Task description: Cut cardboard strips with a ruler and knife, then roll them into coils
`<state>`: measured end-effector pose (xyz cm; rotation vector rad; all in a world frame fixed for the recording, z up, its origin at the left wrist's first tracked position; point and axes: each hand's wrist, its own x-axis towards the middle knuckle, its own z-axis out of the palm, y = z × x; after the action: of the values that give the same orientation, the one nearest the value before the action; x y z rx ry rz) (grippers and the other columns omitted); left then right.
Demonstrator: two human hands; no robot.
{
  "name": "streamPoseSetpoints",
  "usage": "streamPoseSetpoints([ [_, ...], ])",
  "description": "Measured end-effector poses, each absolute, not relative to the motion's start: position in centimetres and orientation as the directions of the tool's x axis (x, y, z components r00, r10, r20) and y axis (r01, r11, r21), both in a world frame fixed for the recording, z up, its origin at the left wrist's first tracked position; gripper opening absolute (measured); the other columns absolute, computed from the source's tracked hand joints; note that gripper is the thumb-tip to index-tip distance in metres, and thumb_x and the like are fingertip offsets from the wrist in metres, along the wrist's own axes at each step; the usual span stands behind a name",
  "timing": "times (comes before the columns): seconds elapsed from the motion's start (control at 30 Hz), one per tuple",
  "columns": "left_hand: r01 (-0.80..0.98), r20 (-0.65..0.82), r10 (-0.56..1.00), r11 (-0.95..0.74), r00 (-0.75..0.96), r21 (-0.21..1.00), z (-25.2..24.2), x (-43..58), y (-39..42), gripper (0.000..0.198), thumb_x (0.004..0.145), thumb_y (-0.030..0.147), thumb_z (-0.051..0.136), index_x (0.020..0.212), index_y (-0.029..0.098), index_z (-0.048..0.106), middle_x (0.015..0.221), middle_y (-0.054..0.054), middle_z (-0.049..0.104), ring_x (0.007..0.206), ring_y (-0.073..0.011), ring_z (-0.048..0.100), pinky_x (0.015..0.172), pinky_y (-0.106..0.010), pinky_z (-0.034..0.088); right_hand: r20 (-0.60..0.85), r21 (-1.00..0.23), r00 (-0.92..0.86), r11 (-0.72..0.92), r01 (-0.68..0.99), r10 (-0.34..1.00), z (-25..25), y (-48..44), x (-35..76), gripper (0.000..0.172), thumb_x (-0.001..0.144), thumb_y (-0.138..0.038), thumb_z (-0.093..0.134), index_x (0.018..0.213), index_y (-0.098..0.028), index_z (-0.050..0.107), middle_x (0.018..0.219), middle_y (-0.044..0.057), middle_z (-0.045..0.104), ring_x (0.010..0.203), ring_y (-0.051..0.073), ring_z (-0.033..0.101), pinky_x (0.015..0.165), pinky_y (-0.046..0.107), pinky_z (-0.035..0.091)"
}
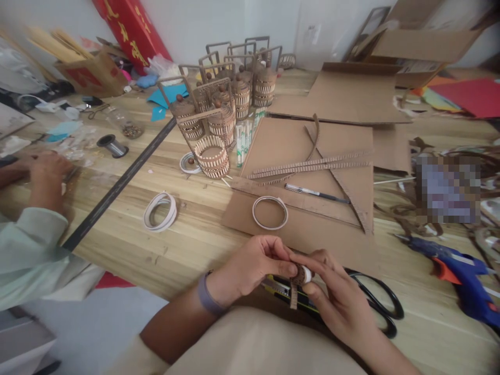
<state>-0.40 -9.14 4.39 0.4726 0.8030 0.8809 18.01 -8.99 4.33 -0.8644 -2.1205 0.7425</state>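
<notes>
My left hand (253, 265) pinches a small coil of brown corrugated cardboard strip (299, 276) between thumb and fingers. From the other side, my right hand (339, 294) grips the same coil, fingers and thumb round a white piece (308, 274) at its end. A short loose tail of the strip (294, 299) hangs down. Beneath my hands lie a yellow-and-black utility knife (271, 284), partly hidden, and scissors with black handles (394, 307). Just beyond, a ring of white tape (287, 212) rests on a cardboard sheet (250, 208).
Cardboard lanterns (265, 88) with handles cluster at the back beside an open slatted ring (213, 166). Corrugated strips (312, 165) and a pen (312, 192) lie on cardboard. A blue glue gun (453, 260) sits right. At left are another tape roll (147, 214) and a co-worker's hand (49, 169).
</notes>
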Motion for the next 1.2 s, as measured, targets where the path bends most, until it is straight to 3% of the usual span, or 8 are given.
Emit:
streamPoseSetpoints([
  [0.13,-0.537,-0.403,0.844,0.536,0.354,0.652,4.6,-0.2,-9.1,0.051,0.048,0.033,0.098,0.064,0.015,0.052,0.067,0.003,0.064,0.060,-0.0074,0.058,0.059,-0.019,0.041,0.346,-0.738,-0.542,0.579,0.347,0.766,4.0,-8.7,18.1,0.040,0.099,-0.036,0.048,0.137,-0.028,0.057,0.086,0.005,0.065,0.078,0.017,0.063,0.064,0.025,0.054],
  [0.23,-0.567,-0.380,0.871,0.492,0.312,0.661,5.0,-0.1,-8.9,0.041,0.054,0.029,0.095,0.075,0.015,0.063,0.072,0.003,0.065,0.067,-0.0087,0.060,0.066,-0.020,0.045,0.335,-0.727,-0.469,0.541,0.423,0.817,3.8,-8.8,18.0,0.040,0.098,-0.032,0.050,0.137,-0.025,0.056,0.084,0.004,0.065,0.074,0.017,0.065,0.064,0.026,0.055],
  [0.37,-0.558,-0.400,0.875,0.483,0.273,0.675,5.0,0.0,-9.0,0.043,0.058,0.032,0.093,0.094,0.016,0.076,0.081,-0.001,0.071,0.074,-0.0114,0.063,0.072,-0.023,0.048,0.430,-0.713,-0.288,0.518,0.473,0.856,4.0,-9.2,17.5,0.021,0.093,-0.024,0.058,0.113,-0.026,0.064,0.076,0.000,0.066,0.066,0.015,0.065,0.062,0.026,0.054],
  [0.43,-0.541,-0.419,0.870,0.491,0.260,0.683,4.9,0.0,-9.1,0.039,0.059,0.034,0.093,0.091,0.017,0.078,0.080,-0.002,0.072,0.073,-0.0117,0.064,0.070,-0.023,0.048,0.487,-0.698,-0.267,0.555,0.453,0.831,4.2,-9.3,17.2,0.016,0.091,-0.017,0.060,0.103,-0.025,0.065,0.081,0.001,0.069,0.070,0.015,0.067,0.063,0.025,0.054],
  [0.63,-0.563,-0.446,0.859,0.504,0.250,0.655,4.6,0.1,-9.1,0.035,0.054,0.031,0.095,0.082,0.018,0.080,0.074,-0.001,0.073,0.069,-0.0111,0.064,0.068,-0.022,0.048,0.590,-0.620,-0.284,0.649,0.441,0.756,4.4,-9.3,17.0,0.018,0.087,-0.009,0.061,0.096,-0.023,0.066,0.082,0.004,0.070,0.071,0.015,0.067,0.061,0.027,0.054],
  [1.2,-0.563,-0.444,0.884,0.443,0.146,0.697,4.4,0.4,-9.2,0.031,0.056,0.028,0.094,0.080,0.017,0.077,0.074,0.000,0.073,0.070,-0.0109,0.063,0.071,-0.022,0.049,0.526,-0.628,-0.253,0.572,0.527,0.812,4.7,-9.5,16.6,0.009,0.089,-0.013,0.061,0.089,-0.021,0.066,0.075,0.002,0.068,0.063,0.013,0.063,0.060,0.026,0.053],
])
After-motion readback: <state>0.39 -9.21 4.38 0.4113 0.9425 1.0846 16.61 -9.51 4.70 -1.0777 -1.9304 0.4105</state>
